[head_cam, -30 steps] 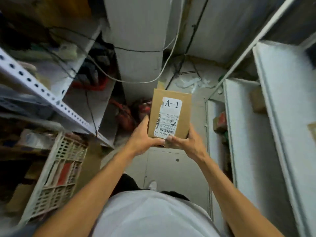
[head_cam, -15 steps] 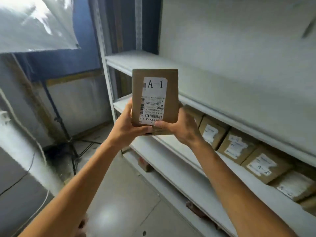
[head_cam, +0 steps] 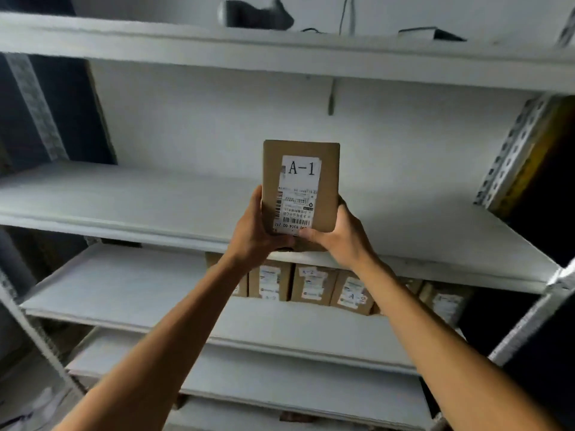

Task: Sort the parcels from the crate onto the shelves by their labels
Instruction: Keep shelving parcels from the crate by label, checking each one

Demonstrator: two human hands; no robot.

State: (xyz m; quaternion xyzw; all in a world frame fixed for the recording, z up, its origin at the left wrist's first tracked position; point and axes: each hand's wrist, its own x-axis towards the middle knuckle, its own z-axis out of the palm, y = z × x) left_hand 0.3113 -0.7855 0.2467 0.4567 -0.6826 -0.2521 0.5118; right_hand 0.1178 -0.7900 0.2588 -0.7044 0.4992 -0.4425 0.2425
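**Head view: A-1 parcel held upright before the white shelving**

Item held: one brown cardboard parcel [head_cam: 300, 188], upright, label facing the camera. Its white shipping label [head_cam: 297, 194] reads "A-1" at the top, with barcodes and small print below; the small print is too fine to read. The parcel is raised in front of the second shelf [head_cam: 124, 197], which shows bare white board on both sides of it.

Left hand [head_cam: 256, 234]: curled round the parcel's lower left edge, thumb on the front near the bottom corner. Right hand [head_cam: 337, 236]: gripping the lower right corner, thumb on the front just under the label. Fingers behind the box are hidden.

Surroundings:
- Top shelf [head_cam: 280, 54]: a dark blurred object [head_cam: 255, 15], a hanging cable [head_cam: 347, 14] and a flat dark item [head_cam: 431, 34]; none can be identified further.
- Third shelf [head_cam: 118, 287]: a row of cardboard boxes [head_cam: 314, 284] standing at the back, partly covered by both forearms and by the shelf edge above. One label reads "A-2"; the others are blurred.
- Lower shelves [head_cam: 280, 390]: white boards, cut off at the bottom edge.
- Perforated metal upright [head_cam: 510, 150] at right, with a yellow and dark area behind it that cannot be made out.
- Perforated upright [head_cam: 34, 107] at left against a dark blue background.
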